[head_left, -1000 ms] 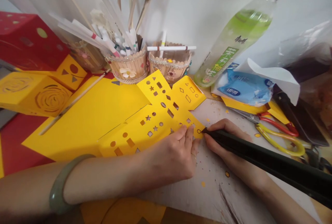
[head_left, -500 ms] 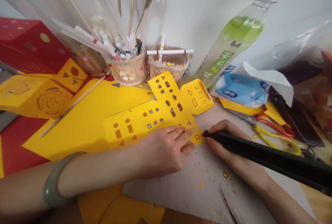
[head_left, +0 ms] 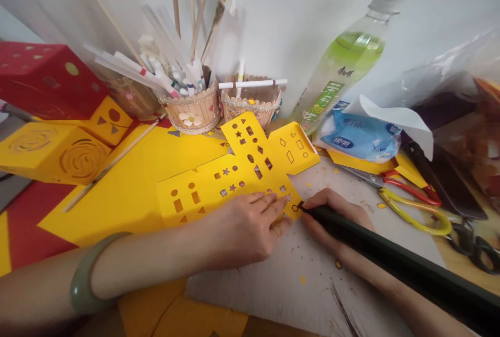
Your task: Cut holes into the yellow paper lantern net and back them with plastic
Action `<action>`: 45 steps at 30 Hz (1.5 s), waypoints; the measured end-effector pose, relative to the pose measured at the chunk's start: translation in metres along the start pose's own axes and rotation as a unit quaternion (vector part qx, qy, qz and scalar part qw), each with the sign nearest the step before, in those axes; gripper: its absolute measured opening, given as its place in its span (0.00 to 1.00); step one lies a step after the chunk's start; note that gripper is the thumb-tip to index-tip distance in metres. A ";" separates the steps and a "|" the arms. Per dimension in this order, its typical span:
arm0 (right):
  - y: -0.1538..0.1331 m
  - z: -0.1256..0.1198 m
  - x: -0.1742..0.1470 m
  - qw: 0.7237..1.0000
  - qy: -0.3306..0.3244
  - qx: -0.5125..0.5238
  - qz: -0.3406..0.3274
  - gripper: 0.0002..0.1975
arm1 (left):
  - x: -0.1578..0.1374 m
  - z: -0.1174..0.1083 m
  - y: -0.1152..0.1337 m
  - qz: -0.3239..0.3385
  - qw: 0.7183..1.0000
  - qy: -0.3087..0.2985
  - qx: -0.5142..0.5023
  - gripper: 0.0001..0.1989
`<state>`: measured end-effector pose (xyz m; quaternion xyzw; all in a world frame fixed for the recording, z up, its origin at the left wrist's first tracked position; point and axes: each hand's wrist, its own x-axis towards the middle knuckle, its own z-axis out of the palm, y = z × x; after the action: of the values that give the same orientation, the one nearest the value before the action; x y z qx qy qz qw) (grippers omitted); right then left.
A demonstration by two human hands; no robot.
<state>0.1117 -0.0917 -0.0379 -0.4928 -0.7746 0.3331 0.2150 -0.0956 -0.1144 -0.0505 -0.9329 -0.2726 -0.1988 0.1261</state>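
Note:
A yellow cardstock cutout (head_left: 207,199), perforated with small shapes such as stars, circles and rectangles, lies on the pale work surface. My left hand (head_left: 255,227) presses down on its lower right part, fingers extended and flat, holding nothing. In my right hand (head_left: 336,217) is a long black utility knife (head_left: 363,240), gripped close to its dark angled tip. That tip touches the card beside a drawn hexagon, just right of my left fingertips. A flap at the card's upper right has outlined shapes drawn on it. My left palm hides some of the cutout.
Behind stand a marker cup (head_left: 191,110), a second stick-sided cup (head_left: 253,102) and a green drink bottle (head_left: 344,61). To the right lie a blue tissue pack (head_left: 359,136) and scissors (head_left: 414,212). Yellow paper boxes (head_left: 54,147) and a red box (head_left: 47,79) occupy the left.
My right hand and the knife have shifted slightly left, bringing the tip from the card's edge onto the card near the hexagon. The left hand stays pressed in place; the view has tilted a little.

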 end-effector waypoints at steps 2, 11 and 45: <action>0.000 -0.003 0.000 1.000 -0.004 0.014 0.001 0.02 | -0.001 0.000 0.000 0.002 1.000 -0.003 0.000 0.09; -0.001 -0.001 0.000 0.999 -0.003 0.030 -0.027 0.02 | -0.002 0.002 0.000 0.010 1.000 -0.009 0.010 0.10; -0.007 -0.008 0.005 0.996 0.024 0.078 -0.022 0.01 | 0.051 0.003 -0.025 0.067 0.991 -0.112 0.040 0.07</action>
<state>0.1104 -0.0873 -0.0272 -0.4653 -0.7514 0.3759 0.2787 -0.0696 -0.0695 -0.0278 -0.9596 -0.2295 -0.0732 0.1455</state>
